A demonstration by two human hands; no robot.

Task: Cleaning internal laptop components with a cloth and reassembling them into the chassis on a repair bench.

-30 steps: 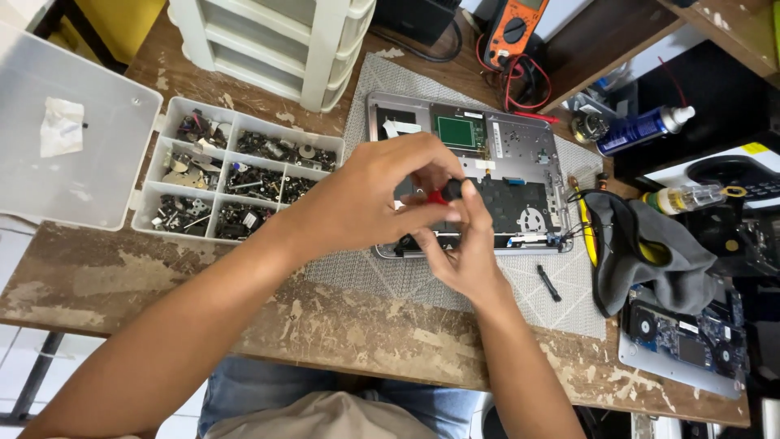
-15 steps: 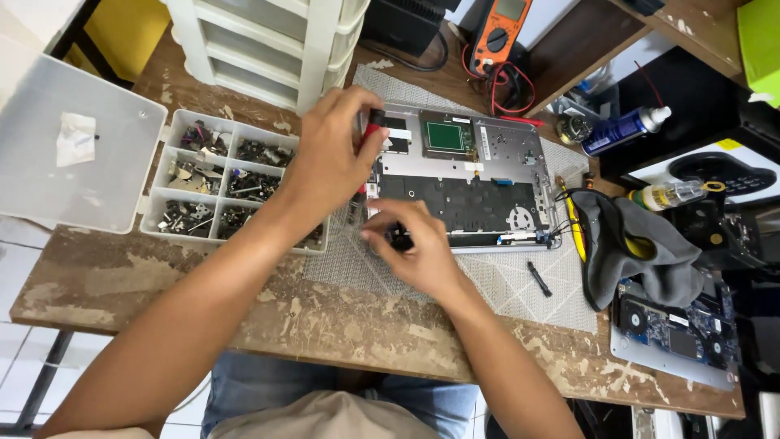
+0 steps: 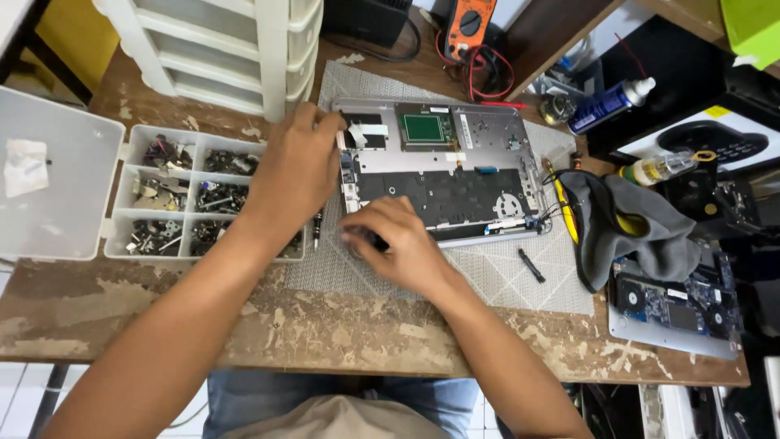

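Landmark: opened laptop chassis [image 3: 443,175] lying flat on grey mat [image 3: 504,276], worn wooden bench [image 3: 325,317]. Right hand [image 3: 398,248] at chassis near-left corner, fingers curled shut around a small dark object [image 3: 375,241]; what it is, cannot tell. Left hand [image 3: 296,171] on chassis left edge, fingertips pressing the far-left corner, holding nothing visible. Clear parts organizer [image 3: 175,195] just left of chassis. Grey cloth [image 3: 642,232] right of it. Orange multimeter [image 3: 470,20] beyond it.
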